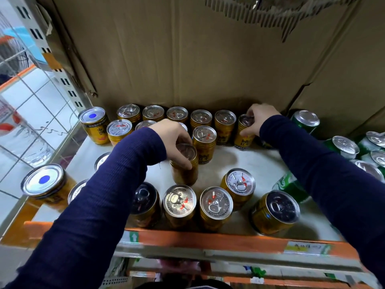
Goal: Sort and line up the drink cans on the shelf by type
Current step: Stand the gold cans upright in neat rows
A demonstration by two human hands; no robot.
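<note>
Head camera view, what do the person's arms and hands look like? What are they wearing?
Both arms are covered to the wrist by long, close-fitting sleeves in dark navy, a fine ribbed knit: the left sleeve and the right sleeve match. The left hand and right hand are bare, with no gloves; no ring, watch or bracelet shows in this view.

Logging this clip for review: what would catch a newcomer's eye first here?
Two dark-sleeved arms reach over the shelf: the left hand grips a mid-shelf gold can, the right hand grips the back-row gold can at the row's right end. Other gold cans stand front and back; green cans crowd the right edge.
</note>
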